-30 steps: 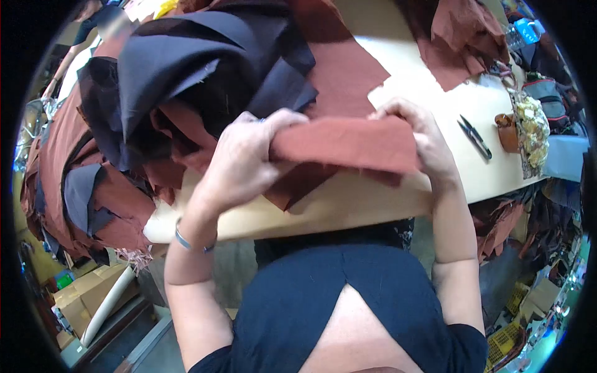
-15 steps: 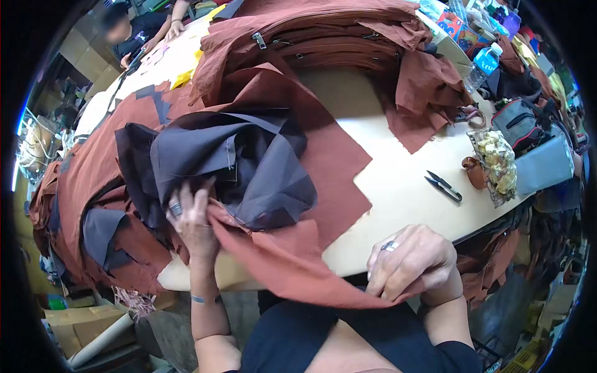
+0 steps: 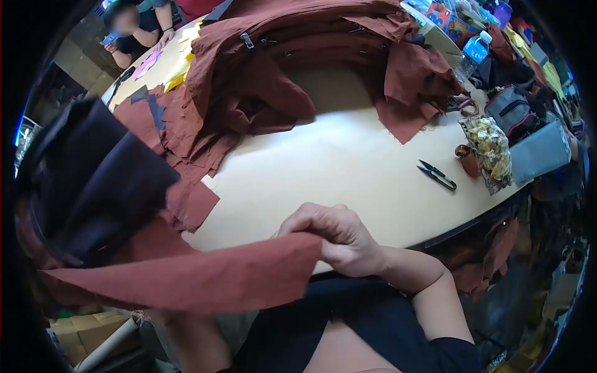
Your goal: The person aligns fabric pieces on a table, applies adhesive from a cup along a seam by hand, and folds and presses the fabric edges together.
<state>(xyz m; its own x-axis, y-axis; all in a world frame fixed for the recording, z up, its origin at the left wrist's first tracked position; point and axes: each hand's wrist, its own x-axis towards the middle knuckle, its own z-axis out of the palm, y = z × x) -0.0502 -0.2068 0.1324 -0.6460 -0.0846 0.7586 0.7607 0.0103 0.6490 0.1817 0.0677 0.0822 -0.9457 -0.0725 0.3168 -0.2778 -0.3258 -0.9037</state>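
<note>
A rust-brown piece of fabric [image 3: 249,273] stretches across my front in a long fold. My right hand [image 3: 339,239] is closed around its right end, just above the table's near edge. At the left, dark navy fabric [image 3: 99,180] hangs raised and blurred, joined or lying against the rust piece. My left forearm [image 3: 196,339] reaches up beneath the cloth; the hand itself is hidden behind it, so its fingers do not show.
A pile of rust fabric pieces with zippers [image 3: 292,37] lies across the back of the table [image 3: 311,168]. Thread snips [image 3: 437,176] rest at the right, near a brown object [image 3: 467,160], a grey pouch [image 3: 513,112] and a water bottle [image 3: 476,50]. Another person [image 3: 134,31] sits at the far left.
The rust and navy fabric has been lifted off the table and swung left. My right hand moved left and up with its end. My left hand went out of sight behind the cloth.
</note>
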